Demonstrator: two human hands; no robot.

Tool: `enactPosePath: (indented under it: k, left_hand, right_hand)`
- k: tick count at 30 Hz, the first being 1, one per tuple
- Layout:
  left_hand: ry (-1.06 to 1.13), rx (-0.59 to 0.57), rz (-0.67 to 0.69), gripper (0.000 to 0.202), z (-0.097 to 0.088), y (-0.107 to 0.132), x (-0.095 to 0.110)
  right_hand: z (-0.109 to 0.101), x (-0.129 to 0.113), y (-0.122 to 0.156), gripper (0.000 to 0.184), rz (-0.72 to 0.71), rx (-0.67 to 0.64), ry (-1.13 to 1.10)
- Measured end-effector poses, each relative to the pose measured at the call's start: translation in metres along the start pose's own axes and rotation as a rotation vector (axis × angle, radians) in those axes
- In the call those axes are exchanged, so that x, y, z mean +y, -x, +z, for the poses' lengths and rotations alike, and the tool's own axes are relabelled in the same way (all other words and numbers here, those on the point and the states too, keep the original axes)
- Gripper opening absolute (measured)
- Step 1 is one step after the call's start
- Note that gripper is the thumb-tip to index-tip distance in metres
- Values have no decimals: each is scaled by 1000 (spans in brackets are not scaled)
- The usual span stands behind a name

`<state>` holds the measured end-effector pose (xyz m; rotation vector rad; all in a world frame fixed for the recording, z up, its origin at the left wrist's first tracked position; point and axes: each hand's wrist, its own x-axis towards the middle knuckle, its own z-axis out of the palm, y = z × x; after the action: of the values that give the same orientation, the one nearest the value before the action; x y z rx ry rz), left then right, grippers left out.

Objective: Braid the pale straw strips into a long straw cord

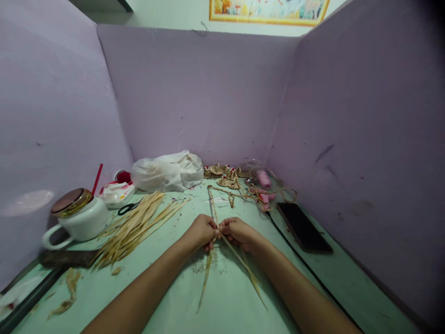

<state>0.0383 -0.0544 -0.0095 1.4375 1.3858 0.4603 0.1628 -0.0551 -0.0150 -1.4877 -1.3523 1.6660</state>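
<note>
Pinching the straw cord (213,204) at its near end, both hands are meeting over the middle of the green table (177,311). L hand (202,232) is gripping it btwn thumb & fingers; R hand (238,230) is doing likewise right beside, fingertips approx. touching. Cord is stretching from there toward the back, its far end seemingly linking w/ thin cord leading R into a tangle (255,195). Loose tails (250,273) are trailing toward the person, below L hand & R wrist.

Risks: if either pinch is slackening, the near end could be unwinding, b/c nothing else is visibly securing it. Uneven pull, L vs. R, could be making it lumpy. Tails are looking thin & dry, so a hard tug could be splitting them; the R ones are lying near the R forearm & could be snagging under it. Pulling too far back could be dragging the tangle along, assuming they're joined (can't tell for sure). Black cable (299,257) is running close by R forearm too, so an elbow swing could be catching it.
</note>
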Motion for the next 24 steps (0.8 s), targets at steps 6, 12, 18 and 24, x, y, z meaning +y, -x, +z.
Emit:
enactPosePath:
  k: [6, 12, 18, 24]
  left_hand:
    - [22, 11, -1, 7, 1, 5, 3]
    - [138, -24, -11, 9, -2, 3, 0]
    - [52, -115, -20, 4, -13, -5, -9]
    - [83, -125, -98, 5, -17, -10, -11]
  right_hand:
    - [0, 4, -3, 8, -33, 29, 34]
    - [-2, 6, -6, 8, -54, 49, 40]
    - [-1, 7, -9, 12, -158, 45, 99]
    - [-2, 6, -12, 10, -243, 29, 154]
